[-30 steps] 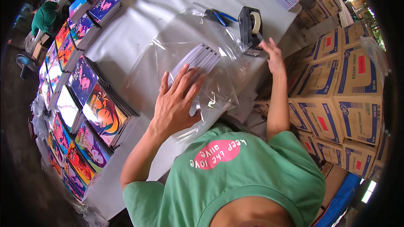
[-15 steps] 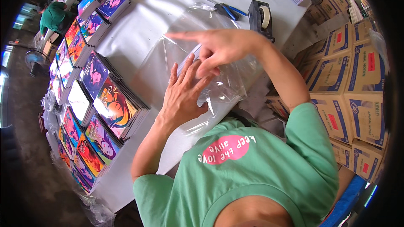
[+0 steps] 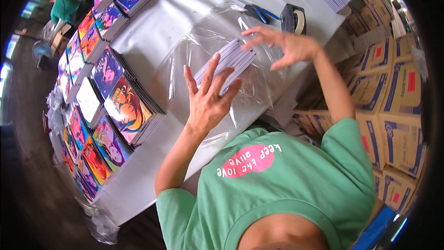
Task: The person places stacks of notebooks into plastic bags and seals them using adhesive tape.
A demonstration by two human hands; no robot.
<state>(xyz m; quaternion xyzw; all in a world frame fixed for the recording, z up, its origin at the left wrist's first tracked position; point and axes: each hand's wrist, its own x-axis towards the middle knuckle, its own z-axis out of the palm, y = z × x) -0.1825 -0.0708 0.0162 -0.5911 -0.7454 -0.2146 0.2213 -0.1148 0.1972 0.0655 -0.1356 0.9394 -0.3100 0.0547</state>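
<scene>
A stack of notebooks with pale page edges (image 3: 236, 62) lies at the middle of a clear plastic film (image 3: 189, 41) on the table. Whether any film covers its top I cannot tell. My left hand (image 3: 210, 99) is over the near left part of the stack, fingers spread and holding nothing; contact is unclear. To the right of the stack hovers my right hand (image 3: 289, 46), slightly blurred, its fingers apart and nothing in them. Part of the stack is hidden behind my left fingers.
Piles of colourful spiral notebooks (image 3: 125, 106) line the table's left side. Past the film are a blue-handled tool (image 3: 261, 15) and a tape dispenser (image 3: 293, 21). Cardboard boxes (image 3: 402, 134) are stacked at right. A co-worker in green (image 3: 67, 7) is far left.
My right hand has moved right, away from my left hand, and its fingers have spread. More of the notebook stack shows. My left hand has shifted slightly right in the picture.
</scene>
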